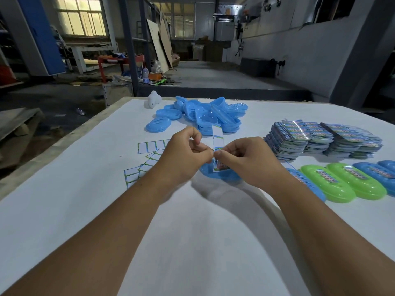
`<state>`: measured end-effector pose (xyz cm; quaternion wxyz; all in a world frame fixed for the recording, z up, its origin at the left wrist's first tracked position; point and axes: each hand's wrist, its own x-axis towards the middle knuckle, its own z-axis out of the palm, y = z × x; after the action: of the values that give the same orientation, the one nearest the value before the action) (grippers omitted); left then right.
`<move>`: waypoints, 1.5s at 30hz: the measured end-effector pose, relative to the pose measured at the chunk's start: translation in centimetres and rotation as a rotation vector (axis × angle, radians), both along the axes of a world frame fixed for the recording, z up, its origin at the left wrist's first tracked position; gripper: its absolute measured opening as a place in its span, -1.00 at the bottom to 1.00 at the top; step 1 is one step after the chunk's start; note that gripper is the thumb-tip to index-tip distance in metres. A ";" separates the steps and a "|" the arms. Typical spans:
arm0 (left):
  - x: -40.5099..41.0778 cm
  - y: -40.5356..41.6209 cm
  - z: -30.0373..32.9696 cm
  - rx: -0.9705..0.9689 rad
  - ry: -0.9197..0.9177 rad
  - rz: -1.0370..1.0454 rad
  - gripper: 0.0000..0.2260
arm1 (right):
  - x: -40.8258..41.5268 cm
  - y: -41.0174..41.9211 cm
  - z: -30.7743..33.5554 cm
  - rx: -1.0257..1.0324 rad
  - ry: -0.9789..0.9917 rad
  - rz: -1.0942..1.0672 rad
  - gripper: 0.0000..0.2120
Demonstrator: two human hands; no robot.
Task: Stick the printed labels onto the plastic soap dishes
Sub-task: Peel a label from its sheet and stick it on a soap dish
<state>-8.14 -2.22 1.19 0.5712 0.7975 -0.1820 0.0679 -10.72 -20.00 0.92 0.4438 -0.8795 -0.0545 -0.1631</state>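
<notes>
Pinching label strip w/ both hands just above blue dish, prob. peeling sticker for it.

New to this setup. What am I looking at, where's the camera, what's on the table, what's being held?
No machine here: a person's bare hands, filmed by one head-worn camera looking down. On the white table lie a pile of blue soap dishes, stacks of printed labels, empty backing sheets and a row of labelled dishes, green and blue. The left hand and right hand together pinch a label strip above a blue dish.
</notes>
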 end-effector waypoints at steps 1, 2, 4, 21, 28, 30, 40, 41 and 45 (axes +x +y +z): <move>0.0 0.0 0.0 -0.001 0.001 -0.005 -0.69 | -0.1 0.1 0.1 0.002 0.005 0.018 -0.81; 0.0 0.0 0.0 -0.004 0.000 -0.011 -0.69 | -0.2 0.1 0.2 -0.006 0.003 0.023 -0.80; -0.1 -0.1 -0.1 -0.007 -0.003 -0.025 -0.69 | -0.2 0.2 0.3 -0.027 -0.005 0.005 -0.80; -0.1 -0.9 -0.2 0.000 -0.090 0.115 -0.84 | 0.0 0.5 0.3 0.010 -0.016 -0.135 -0.75; -0.1 -0.7 -0.4 -0.023 -0.049 0.095 -0.91 | -0.1 0.5 0.5 0.097 0.035 -0.091 -0.76; 0.0 -0.6 -0.4 -0.026 -0.039 0.109 -0.86 | 0.1 0.3 0.6 0.102 0.051 -0.119 -0.75; 0.6 -0.1 0.2 -0.091 -0.022 0.208 -0.76 | 0.5 -0.7 0.3 0.147 0.104 -0.174 -0.75; 0.7 0.0 0.3 -0.096 -0.019 0.219 -0.75 | 0.5 -0.8 0.4 0.144 0.106 -0.178 -0.73; 0.7 0.2 0.5 -0.144 0.023 0.246 -0.71 | 0.3 -0.9 0.5 -0.061 0.064 -0.210 -0.72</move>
<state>-7.43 -2.02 1.72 0.6162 0.7716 -0.0708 0.1409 -10.40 -20.86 1.39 0.3990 -0.8981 0.0473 -0.1788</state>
